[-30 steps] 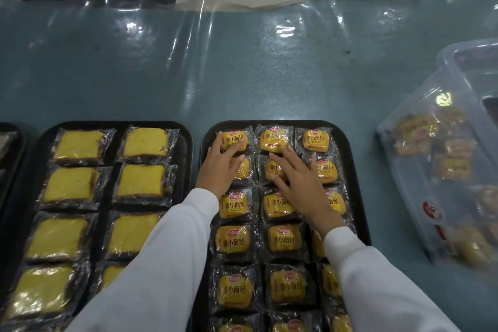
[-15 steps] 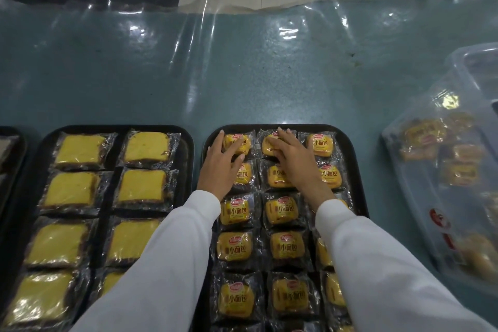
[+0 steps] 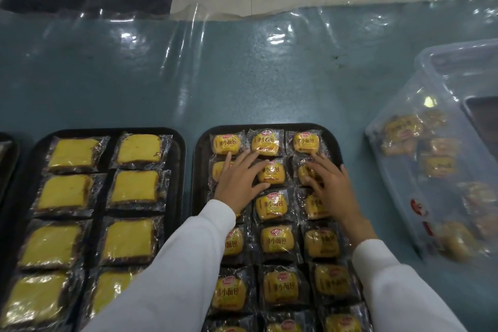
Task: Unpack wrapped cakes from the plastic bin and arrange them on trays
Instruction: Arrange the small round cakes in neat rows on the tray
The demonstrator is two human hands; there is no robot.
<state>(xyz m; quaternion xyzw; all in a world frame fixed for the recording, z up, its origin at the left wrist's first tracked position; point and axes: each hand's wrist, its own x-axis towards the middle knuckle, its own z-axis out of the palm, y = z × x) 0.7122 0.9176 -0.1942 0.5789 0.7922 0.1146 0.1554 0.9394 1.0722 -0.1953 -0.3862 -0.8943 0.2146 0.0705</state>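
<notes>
Squaring rows: left hand [image 3: 238, 183] and right hand [image 3: 332, 186] lie flat, fingers spread, pinching nothing, on wrapped small-bread cakes [image 3: 272, 203] filling the right black tray [image 3: 200, 143]. Next likely: reach the clear plastic bin [image 3: 398, 170] for more.

A teal table [image 3: 242, 75] under clear plastic sheeting [image 3: 188, 35] bears two black trays, one [image 3: 269, 126] beneath the hands, one [image 3: 113, 131] left of them, and a clear bin [image 3: 398, 148] to their right.

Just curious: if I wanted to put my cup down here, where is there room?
Bare table lies beyond both trays, and between the right tray and the bin. The trays are packed, both hands on the right one.
</notes>
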